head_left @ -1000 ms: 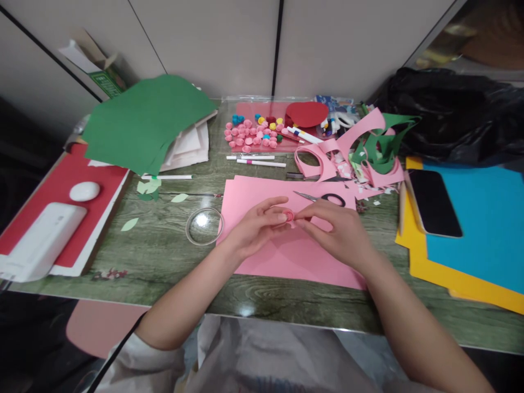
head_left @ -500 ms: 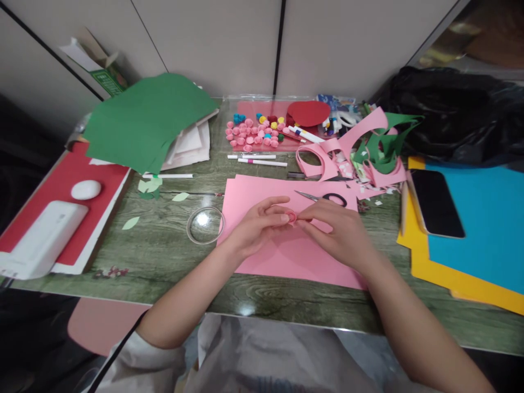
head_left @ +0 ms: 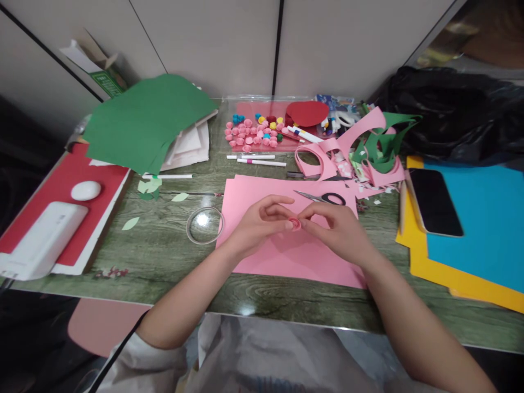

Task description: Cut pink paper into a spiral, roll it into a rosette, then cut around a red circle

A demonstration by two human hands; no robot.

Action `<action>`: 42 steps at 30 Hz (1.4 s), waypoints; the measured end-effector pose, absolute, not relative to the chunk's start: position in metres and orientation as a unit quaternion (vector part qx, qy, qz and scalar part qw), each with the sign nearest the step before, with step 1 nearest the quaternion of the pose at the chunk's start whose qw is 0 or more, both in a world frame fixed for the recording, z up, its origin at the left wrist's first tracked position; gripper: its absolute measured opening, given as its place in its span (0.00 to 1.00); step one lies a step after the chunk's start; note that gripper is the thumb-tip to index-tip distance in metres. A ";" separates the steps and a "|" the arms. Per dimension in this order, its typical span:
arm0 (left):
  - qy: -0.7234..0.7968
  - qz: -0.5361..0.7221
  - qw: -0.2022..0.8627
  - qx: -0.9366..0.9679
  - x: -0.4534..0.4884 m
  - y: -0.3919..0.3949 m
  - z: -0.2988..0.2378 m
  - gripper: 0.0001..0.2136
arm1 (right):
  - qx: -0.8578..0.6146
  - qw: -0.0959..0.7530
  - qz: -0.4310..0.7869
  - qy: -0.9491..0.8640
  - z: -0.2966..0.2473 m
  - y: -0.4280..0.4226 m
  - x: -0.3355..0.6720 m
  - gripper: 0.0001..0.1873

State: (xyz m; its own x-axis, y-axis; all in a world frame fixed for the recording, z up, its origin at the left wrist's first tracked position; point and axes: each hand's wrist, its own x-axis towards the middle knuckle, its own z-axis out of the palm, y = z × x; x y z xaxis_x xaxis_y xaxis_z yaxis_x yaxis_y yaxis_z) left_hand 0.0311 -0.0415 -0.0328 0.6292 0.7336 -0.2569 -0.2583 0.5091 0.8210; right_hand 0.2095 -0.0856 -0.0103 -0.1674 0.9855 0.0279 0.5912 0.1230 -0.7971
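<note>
Between my two hands is a small pink paper coil (head_left: 294, 224), rolled like a rose. My left hand (head_left: 266, 221) pinches its left side with thumb and fingers. On the other side, my right hand (head_left: 335, 226) grips its edge between thumb and forefinger. Both hands are above pink paper sheets (head_left: 282, 262) lying on the table. Scissors (head_left: 321, 197) with black handles rest on the sheets, just beyond my right hand. Left of the sheets lies a roll of clear tape (head_left: 188, 229).
A clear tray (head_left: 231, 101) at the back holds several small paper rolls. Pink and green paper scraps (head_left: 368, 147) pile up at the right. Further right, a phone (head_left: 436, 202) lies on blue and yellow paper. Green sheets (head_left: 143, 120), a white device (head_left: 49, 237) and a white case (head_left: 85, 190) are left.
The pink coil has turned and shifted slightly right and down. My right fingers have closed in on its edge, with the right hand more bent. Objects on the table stay put.
</note>
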 end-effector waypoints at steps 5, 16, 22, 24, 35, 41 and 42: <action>0.281 0.309 0.804 0.423 0.031 -0.042 -0.034 0.18 | -0.536 0.293 0.427 -0.667 -0.011 -0.082 0.214 0.07; 0.204 0.272 0.843 0.416 0.026 -0.040 -0.034 0.18 | -0.494 0.260 0.506 -0.657 -0.004 -0.084 0.218 0.09; 0.203 0.258 0.849 0.414 0.026 -0.040 -0.032 0.17 | -0.495 0.220 0.505 -0.671 -0.003 -0.087 0.218 0.10; 0.202 0.251 0.852 0.412 0.025 -0.040 -0.031 0.18 | -0.493 0.213 0.509 -0.673 -0.003 -0.088 0.218 0.10; 0.165 0.221 0.862 0.425 0.026 -0.042 -0.033 0.19 | -0.520 0.226 0.461 -0.683 -0.010 -0.085 0.218 0.10; 0.178 0.205 0.854 0.443 0.026 -0.043 -0.033 0.21 | -0.690 0.383 0.214 -0.576 -0.029 -0.071 0.241 0.06; 0.180 0.203 0.855 0.442 0.026 -0.043 -0.033 0.21 | -0.719 0.401 0.146 -0.548 -0.033 -0.068 0.250 0.05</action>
